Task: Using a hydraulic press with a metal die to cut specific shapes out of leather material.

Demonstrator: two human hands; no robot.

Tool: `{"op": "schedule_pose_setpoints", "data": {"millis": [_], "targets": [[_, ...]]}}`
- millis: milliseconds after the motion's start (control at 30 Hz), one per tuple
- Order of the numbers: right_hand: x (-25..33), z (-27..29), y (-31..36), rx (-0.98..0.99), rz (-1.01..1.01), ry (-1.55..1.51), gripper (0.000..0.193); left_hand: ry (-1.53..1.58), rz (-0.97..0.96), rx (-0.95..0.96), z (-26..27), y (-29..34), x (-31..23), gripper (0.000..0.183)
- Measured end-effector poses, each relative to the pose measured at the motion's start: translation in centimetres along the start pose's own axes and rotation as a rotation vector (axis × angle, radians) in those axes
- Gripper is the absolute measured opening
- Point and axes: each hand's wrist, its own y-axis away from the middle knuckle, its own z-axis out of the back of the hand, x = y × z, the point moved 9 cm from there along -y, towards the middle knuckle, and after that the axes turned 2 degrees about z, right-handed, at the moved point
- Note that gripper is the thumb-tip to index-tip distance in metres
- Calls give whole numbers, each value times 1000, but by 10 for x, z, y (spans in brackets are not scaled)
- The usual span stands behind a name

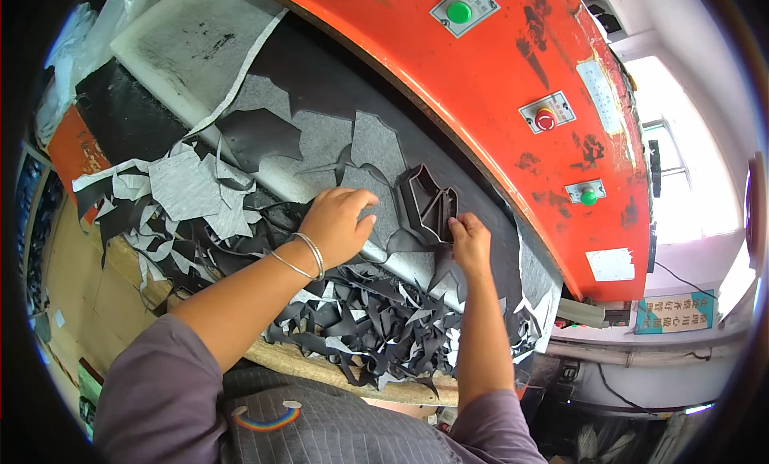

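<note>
My right hand (471, 244) grips the right edge of a metal cutting die (420, 203), an angular frame with a dividing bar inside. The die stands on a black sheet (320, 67) of leather-like material with grey backing. Left of the die, my left hand (340, 223) hovers over the cut pieces, its fingers bent, thumb and forefinger apart, with nothing visible between them. Near its fingertips lies a grey-backed piece (370, 195) of the sheet. A black cut piece (260, 137) rests farther back, beside grey ones.
An orange machine (497, 87) with green buttons (459, 13) and a red stop button (545, 120) rises behind the sheet. Black and grey scraps (392, 324) pile along the wooden front edge (320, 368). More offcuts (184, 183) heap at the left, beside a pale board (180, 51).
</note>
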Motion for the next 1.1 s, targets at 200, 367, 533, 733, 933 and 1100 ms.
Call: {"op": "schedule_pose_setpoints", "data": {"millis": [200, 367, 533, 733, 933, 1100], "targets": [[19, -26, 22, -24, -221, -229, 21, -36, -34, -7, -26, -1, 5, 27], [23, -23, 15, -15, -127, -140, 21, -120, -66, 25, -36, 0, 0, 28], [4, -21, 12, 24, -41, 36, 22, -192, -47, 167, -56, 4, -1, 27], [23, -20, 32, 133, 339, -153, 72, -204, -40, 212, -58, 5, 4, 25], [17, -27, 33, 170, 375, 39, 71, -184, -65, 197, -62, 3, 4, 27], [11, -23, 32, 147, 421, 12, 57, -113, -43, 113, -44, -28, 15, 29]]}}
